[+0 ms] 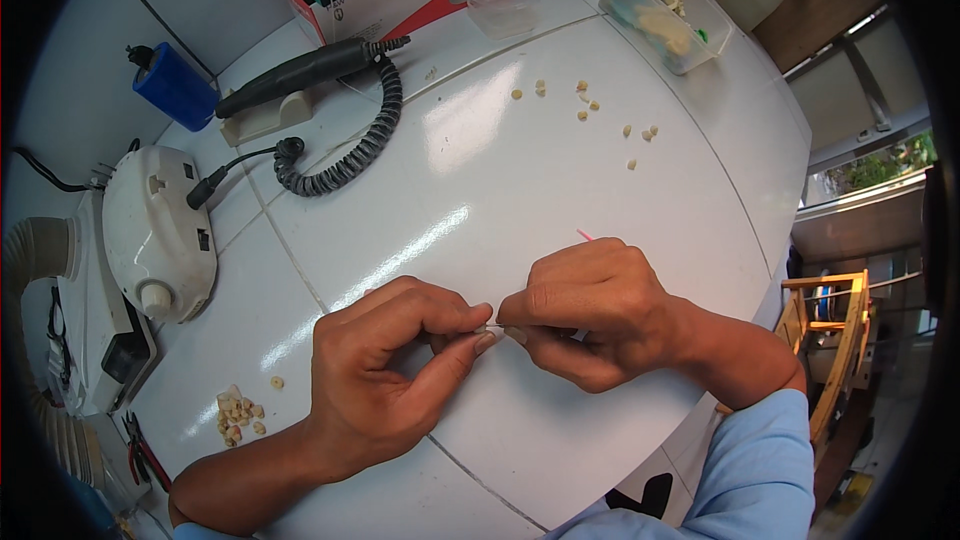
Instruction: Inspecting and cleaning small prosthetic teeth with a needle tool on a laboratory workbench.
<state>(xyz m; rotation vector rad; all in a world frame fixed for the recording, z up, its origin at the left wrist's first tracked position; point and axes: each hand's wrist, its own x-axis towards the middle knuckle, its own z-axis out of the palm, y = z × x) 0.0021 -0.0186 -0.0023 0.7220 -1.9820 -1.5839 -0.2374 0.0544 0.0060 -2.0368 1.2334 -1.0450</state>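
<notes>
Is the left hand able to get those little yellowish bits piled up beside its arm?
Probably yes: the pile of bits looks close to the left hand, with nothing tall in between. But its fingers seem to be pinching a tiny thing, so they may have to let go first.

Close to the near edge of the white table [520, 170], the left hand [350, 370] and right hand [600, 300] hold a small thin piece [492, 327] between them. Pale lumps [233, 408] lie clustered toward the table's left edge and scattered toward its far right corner, near a plastic tub [636, 32]. A black tool [295, 75] with a coiled cord [350, 167] rests on a stand [265, 121] toward the far left corner.
</notes>
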